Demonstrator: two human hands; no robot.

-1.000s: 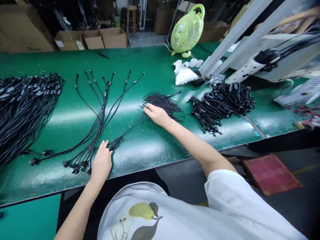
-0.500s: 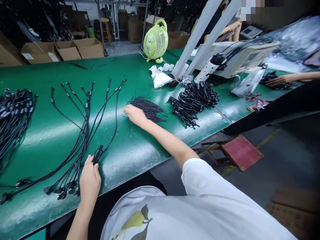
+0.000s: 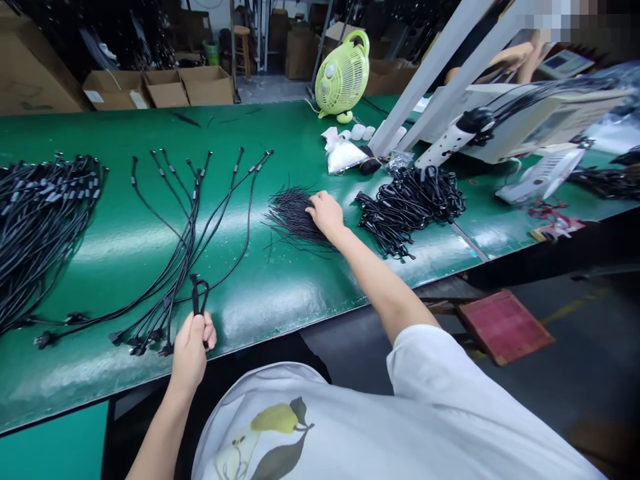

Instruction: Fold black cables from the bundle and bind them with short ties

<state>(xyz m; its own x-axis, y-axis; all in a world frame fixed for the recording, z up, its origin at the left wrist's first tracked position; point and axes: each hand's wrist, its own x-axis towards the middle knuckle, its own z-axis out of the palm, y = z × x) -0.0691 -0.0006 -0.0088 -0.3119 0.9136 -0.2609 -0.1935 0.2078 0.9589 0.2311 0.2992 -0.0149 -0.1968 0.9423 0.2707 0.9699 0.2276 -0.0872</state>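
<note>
Left hand (image 3: 191,345) grips a folded cable (image 3: 195,295); right hand (image 3: 327,213), grip unclear, has shifted across black wires (image 3: 291,212).

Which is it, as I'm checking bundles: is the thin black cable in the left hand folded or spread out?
Folded: the black cable loops back on itself above the left hand; the grip hides its lower part.

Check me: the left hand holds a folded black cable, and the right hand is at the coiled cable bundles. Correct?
Not quite: the head view shows the right hand at the pile of thin black strips; the coiled cable bundles lie farther right. The left hand does hold a folded black cable.
</note>
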